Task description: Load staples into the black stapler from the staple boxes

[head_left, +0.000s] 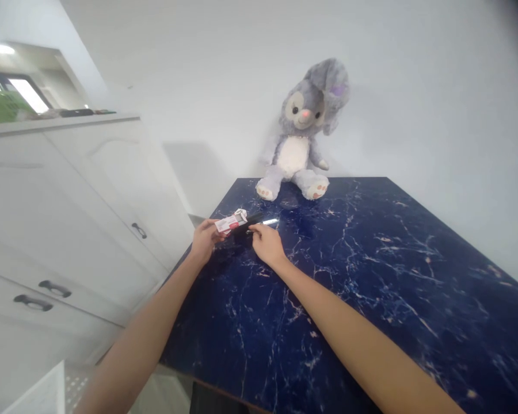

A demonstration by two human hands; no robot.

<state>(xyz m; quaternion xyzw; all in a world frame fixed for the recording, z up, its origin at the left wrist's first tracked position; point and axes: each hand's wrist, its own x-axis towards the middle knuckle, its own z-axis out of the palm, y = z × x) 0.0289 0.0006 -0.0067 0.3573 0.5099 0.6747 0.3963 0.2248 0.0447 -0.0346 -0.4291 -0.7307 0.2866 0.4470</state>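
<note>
My left hand (204, 240) is closed around a small white and red cardboard box (228, 224), whose flap stands open at the far end. Beside it, my right hand (266, 241) has thumb and forefinger pinched together at the near side of a dark, thin object (254, 219). That object lies against the box's open end, and its kind is too small to tell. A bright whitish strip (270, 221) shows just past the right fingers; whether it is a shiny part or a reflection is unclear. Both hands are over the left part of the table.
The dark blue marble-patterned table (371, 276) stretches to the right. At its back edge a grey plush rabbit (294, 155) sits against the wall. White cabinets (90, 201) with dark handles stand on the left. A dark seat (218, 399) is partly visible below the front edge.
</note>
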